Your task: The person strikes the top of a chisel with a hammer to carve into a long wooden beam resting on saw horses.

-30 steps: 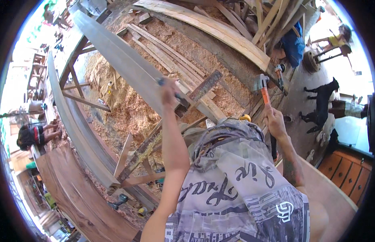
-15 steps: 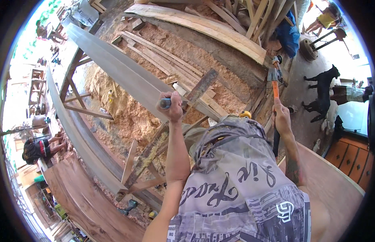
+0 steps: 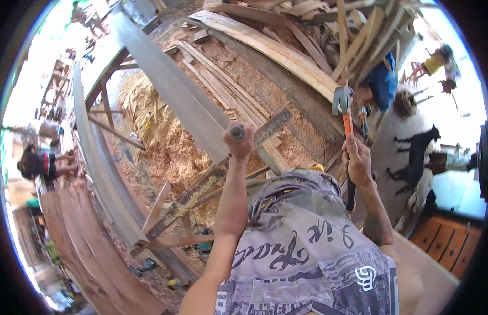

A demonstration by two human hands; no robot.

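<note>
My left hand [image 3: 239,145] is closed in a fist around a blue-handled chisel [image 3: 237,132] held upright; its round handle end shows and its blade is hidden beneath the fist. The fist is over the near end of a long, smooth grey-brown timber [image 3: 173,86]. That timber rests across a wooden trestle beam [image 3: 275,126]. To the right, my right hand [image 3: 358,161] grips a claw hammer [image 3: 348,124] by its orange and black handle. The hammer's metal head points away from me, apart from the chisel.
Wood shavings [image 3: 165,134] and thin strips [image 3: 223,76] cover the ground. Another long timber [image 3: 99,163] and a wide brown slab [image 3: 78,236] lie left. A pale plank [image 3: 270,47] and stacked offcuts are at the back. A black dog [image 3: 416,157] stands right; a person [image 3: 39,163] is far left.
My view has shifted. The hammer has turned so its head shows broader and sits closer to the left hand. The chisel's handle now points more straight up at me.
</note>
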